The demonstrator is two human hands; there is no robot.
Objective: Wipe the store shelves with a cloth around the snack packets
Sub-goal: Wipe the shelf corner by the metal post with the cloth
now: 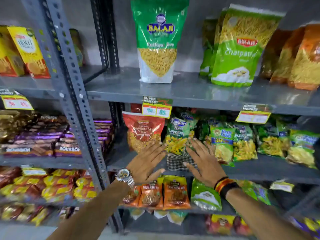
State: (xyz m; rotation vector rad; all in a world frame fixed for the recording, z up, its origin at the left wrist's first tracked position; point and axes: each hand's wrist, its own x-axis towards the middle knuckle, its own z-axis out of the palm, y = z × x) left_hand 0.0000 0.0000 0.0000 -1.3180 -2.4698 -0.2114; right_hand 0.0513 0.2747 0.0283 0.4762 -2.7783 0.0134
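A black-and-white checked cloth [176, 161] lies on the grey middle shelf [268, 170], in front of a green snack packet [178, 135]. My left hand [147, 163], with a silver watch on the wrist, is spread flat just left of the cloth, fingertips by the green packet and a red packet [143, 132]. My right hand [202, 160], with black and orange wristbands, is spread flat just right of the cloth, its thumb at the cloth's edge. Neither hand holds anything. More green and yellow packets [242, 142] stand to the right.
The upper shelf [190, 94] carries a tall green Balaji bag [157, 42] and Bikaji bags [237, 49]. Price tags [156, 108] hang on its edge. A slotted grey post [72, 94] divides off the left rack with biscuit packs [39, 135]. Orange packets [174, 193] fill the lower shelf.
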